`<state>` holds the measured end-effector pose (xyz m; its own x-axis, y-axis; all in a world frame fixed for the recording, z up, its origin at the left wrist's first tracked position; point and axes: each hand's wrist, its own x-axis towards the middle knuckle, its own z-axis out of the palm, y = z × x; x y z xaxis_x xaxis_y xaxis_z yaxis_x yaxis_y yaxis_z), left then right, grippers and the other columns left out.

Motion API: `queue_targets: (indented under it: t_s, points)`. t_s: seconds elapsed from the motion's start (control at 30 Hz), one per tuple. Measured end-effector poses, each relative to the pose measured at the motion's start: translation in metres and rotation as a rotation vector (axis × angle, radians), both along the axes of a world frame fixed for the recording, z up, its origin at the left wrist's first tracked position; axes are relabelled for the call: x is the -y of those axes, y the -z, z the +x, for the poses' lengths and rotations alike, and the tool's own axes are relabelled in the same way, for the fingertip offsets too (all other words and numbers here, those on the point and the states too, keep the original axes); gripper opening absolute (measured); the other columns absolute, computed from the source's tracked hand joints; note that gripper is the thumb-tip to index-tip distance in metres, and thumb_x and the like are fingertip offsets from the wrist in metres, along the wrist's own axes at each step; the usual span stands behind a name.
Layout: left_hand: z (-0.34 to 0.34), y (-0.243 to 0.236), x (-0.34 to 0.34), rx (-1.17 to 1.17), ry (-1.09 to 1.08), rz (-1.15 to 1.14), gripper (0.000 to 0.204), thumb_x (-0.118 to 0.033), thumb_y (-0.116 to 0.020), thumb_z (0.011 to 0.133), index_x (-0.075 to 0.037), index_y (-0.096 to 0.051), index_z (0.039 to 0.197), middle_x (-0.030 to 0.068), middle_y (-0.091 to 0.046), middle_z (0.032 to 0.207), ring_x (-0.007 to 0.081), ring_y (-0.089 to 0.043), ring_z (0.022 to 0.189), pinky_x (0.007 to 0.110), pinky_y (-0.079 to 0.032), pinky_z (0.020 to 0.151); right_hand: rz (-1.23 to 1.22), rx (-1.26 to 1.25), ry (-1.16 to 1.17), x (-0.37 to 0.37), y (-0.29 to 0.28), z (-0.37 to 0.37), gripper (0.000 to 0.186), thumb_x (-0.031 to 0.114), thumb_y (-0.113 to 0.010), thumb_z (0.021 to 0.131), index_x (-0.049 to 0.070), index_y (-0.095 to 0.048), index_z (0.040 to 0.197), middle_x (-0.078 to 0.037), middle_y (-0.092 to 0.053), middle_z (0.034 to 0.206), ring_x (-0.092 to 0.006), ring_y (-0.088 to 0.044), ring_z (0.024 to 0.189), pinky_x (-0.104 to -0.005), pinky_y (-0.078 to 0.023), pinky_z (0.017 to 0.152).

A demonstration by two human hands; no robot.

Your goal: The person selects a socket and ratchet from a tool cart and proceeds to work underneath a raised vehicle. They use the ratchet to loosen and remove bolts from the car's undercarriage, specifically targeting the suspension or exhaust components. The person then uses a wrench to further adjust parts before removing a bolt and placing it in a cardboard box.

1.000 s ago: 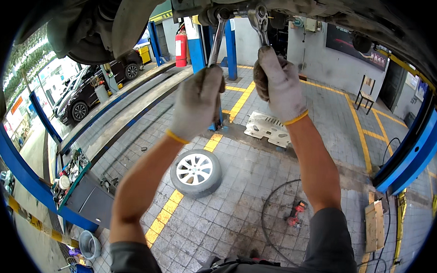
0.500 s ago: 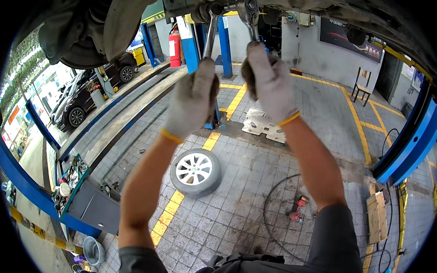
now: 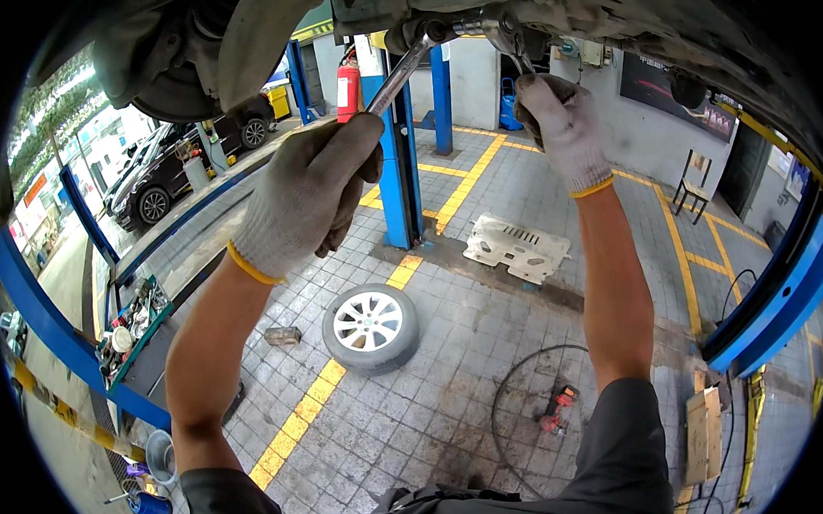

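Note:
Both hands wear white knit gloves with yellow cuffs and are raised under a lifted car's underbody (image 3: 605,22). My left hand (image 3: 299,192) is closed round the lower end of a shiny metal wrench (image 3: 403,77). That wrench slants up and right, its head at a suspension bushing (image 3: 404,38). Gripped in my right hand (image 3: 564,130) is the handle of a ratchet wrench (image 3: 509,32), partly hidden by the glove. Its round head and socket point left, toward the same joint as the wrench's head.
On the tiled floor lie a wheel (image 3: 370,327), a pale metal guard plate (image 3: 517,248) and a red cordless power tool (image 3: 559,409) beside a black hose (image 3: 497,399). Blue lift posts (image 3: 783,273) stand around. A tool tray (image 3: 133,332) is at left, a chair (image 3: 693,182) at far right.
My hands have spread apart: the left went left and down, tilting the wrench, while the right shifted rightward with the ratchet handle. Both keep their grip. The view has shifted slightly.

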<state>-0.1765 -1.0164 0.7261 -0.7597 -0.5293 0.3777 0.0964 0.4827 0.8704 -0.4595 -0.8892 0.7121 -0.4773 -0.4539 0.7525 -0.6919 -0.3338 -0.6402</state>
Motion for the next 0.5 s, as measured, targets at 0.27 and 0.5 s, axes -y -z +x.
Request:
queue_targets:
  t_s: [0.27,0.5]
  points:
    - [-0.119,0.081,0.002,-0.543,0.177,0.227,0.048,-0.041,-0.047,0.113,-0.005,-0.056,0.083,0.0006,-0.048,0.064,0.0084,-0.044,0.059,0.028,-0.036,0.053,-0.044,0.499,-0.168,0.002,0.032,0.097,0.064,0.068,-0.074,0.088,0.008,-0.063,0.068,0.005,-0.056,0.062,-0.0045,-0.048,0.056,-0.0252,-0.036,0.051]
    - [-0.213,0.108,0.037,-0.824,0.020,-0.213,0.055,-0.057,-0.044,0.111,-0.011,-0.058,0.084,-0.0024,-0.053,0.063,0.0080,-0.055,0.059,0.026,-0.042,0.052,-0.164,0.498,-0.175,0.016,0.053,0.102,0.062,0.063,-0.075,0.092,0.005,-0.067,0.073,0.003,-0.061,0.066,-0.0058,-0.054,0.061,-0.0237,-0.040,0.056]
